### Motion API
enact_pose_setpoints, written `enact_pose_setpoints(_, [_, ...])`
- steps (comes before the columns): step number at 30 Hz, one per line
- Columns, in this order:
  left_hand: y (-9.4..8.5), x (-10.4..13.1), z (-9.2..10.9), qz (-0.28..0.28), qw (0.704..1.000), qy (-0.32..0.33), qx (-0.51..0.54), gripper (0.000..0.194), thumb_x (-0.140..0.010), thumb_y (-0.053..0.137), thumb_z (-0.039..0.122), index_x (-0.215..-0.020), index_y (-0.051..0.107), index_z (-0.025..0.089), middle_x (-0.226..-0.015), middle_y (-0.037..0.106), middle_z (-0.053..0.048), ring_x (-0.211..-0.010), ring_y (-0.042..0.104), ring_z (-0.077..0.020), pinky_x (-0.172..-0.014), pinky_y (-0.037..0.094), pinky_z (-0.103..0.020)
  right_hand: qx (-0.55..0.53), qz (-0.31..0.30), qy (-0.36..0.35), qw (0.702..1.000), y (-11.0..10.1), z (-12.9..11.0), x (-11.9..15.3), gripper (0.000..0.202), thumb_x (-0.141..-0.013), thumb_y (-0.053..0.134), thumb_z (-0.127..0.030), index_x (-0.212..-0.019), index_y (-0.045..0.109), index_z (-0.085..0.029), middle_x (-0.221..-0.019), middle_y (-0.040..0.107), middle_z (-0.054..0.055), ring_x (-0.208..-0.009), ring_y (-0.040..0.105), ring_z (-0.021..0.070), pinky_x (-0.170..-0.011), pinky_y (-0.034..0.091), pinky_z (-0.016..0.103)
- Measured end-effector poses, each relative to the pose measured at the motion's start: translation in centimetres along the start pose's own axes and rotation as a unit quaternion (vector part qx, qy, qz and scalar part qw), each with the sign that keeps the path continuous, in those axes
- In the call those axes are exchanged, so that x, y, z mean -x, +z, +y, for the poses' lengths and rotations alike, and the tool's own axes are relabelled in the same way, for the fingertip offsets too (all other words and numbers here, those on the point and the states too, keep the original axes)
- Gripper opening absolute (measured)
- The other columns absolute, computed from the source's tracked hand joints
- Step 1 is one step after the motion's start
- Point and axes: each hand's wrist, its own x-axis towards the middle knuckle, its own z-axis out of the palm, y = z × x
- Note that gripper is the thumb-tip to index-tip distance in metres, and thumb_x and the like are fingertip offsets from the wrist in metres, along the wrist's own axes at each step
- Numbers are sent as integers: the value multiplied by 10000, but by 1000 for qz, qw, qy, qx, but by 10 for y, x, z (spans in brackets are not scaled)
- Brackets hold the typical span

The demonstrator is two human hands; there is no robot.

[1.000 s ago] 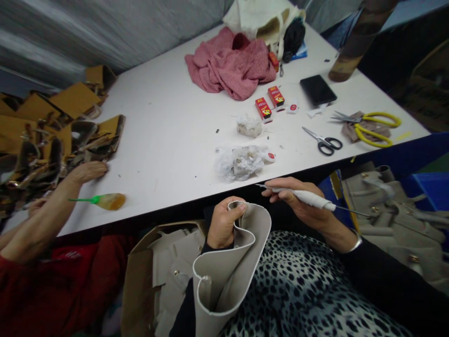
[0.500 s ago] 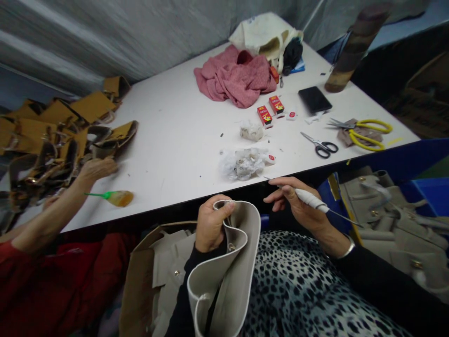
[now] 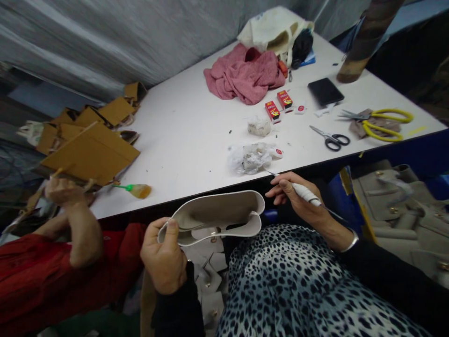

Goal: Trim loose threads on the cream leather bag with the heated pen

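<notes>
A person seated in a spotted, leopard-print garment [image 3: 298, 285] grips the left end of a beige bag piece [image 3: 224, 210] in the left hand [image 3: 164, 260], thumb pressed over its rim. Held above the lap, just in front of the table edge, the piece now stretches sideways; half a second earlier it ran toward the wearer, its wall folded in waves. The right hand [image 3: 298, 203] stays curled pen-fashion around a slim tool [image 3: 306, 193] with a white-wrapped handle, its thin metal tip near the table edge. Below sit more beige pieces [image 3: 212, 306]; at right, smooth beige bags [image 3: 389, 199] with brass-coloured fittings fill a blue bin [image 3: 337, 192].

At left, a red-sleeved co-worker's hand [image 3: 65, 191] is now at a broad tan panel [image 3: 94, 152], which stands raised where smaller bags showed before; its exact grip cannot be told. A green-nozzled bottle [image 3: 140, 190] lies close by.

Across the pale, smooth, speck-strewn table [image 3: 182, 126] lie crumpled, filmy white plastic [image 3: 250, 158], black-handled scissors [image 3: 331, 139], yellow-handled scissors [image 3: 386, 124], two glossy red boxes [image 3: 272, 111] and a flat black device [image 3: 325, 91]. Farther back are a rumpled pink cloth [image 3: 245, 77], a cylindrical bottle [image 3: 354, 65] and a cream fabric bag [image 3: 261, 30], before a creased grey curtain [image 3: 157, 37].
</notes>
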Motion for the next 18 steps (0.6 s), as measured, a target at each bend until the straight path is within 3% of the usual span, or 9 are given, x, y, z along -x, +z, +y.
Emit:
enact_pose_setpoints(3, [-8, 22, -25, 12, 994, 0, -109, 269, -809, 763, 424, -874, 711, 168, -758, 668, 4, -685, 617, -159, -632, 470, -267, 45, -6, -9, 999, 2, 9, 0, 307, -1007, 602, -519, -1052, 660, -221, -904, 774, 42, -663, 697, 152, -629, 552, 268])
enact_pose_setpoints(6, [-12, 38, -37, 27, 988, 9, -151, 237, -815, 770, 407, -847, 710, 180, -776, 671, 9, -739, 627, -171, -716, 476, -295, 153, -22, -37, 987, 9, 18, 1, 281, -953, 689, -502, -999, 624, -233, -851, 710, 8, -688, 660, 156, -645, 517, 273])
enact_pose_setpoints(8, [-12, 46, -36, 32, 990, 11, -134, 232, -814, 780, 401, -833, 702, 182, -780, 670, 12, -750, 635, -177, -753, 487, -311, 226, -43, -50, 972, 18, 21, 3, 335, -896, 762, -497, -1016, 582, -242, -834, 671, -10, -686, 638, 161, -647, 501, 281])
enact_pose_setpoints(11, [-10, 58, -30, 20, 994, 42, -100, 220, -809, 790, 377, -795, 687, 183, -797, 670, 9, -771, 647, -185, -795, 515, -329, 295, -53, -88, 950, 33, 21, 9, 432, -850, 822, -459, -1092, 534, -245, -960, 656, 17, -789, 656, 193, -695, 514, 299])
enact_pose_setpoints(15, [-7, 68, -23, 10, 993, 84, -81, 205, -804, 797, 334, -742, 666, 188, -782, 663, 12, -752, 639, -177, -821, 537, -337, 378, -53, -159, 910, 44, 16, 13, 380, -919, 759, -373, -1183, 518, -245, -1140, 634, 64, -854, 662, 204, -704, 500, 299])
enact_pose_setpoints(18, [-6, 70, -24, 15, 995, 74, -71, 203, -806, 807, 327, -750, 664, 194, -800, 667, 12, -765, 639, -174, -821, 534, -331, 424, -78, -183, 883, 45, 13, 14, 300, -953, 720, -354, -1159, 532, -242, -1110, 665, 60, -838, 664, 199, -667, 453, 285])
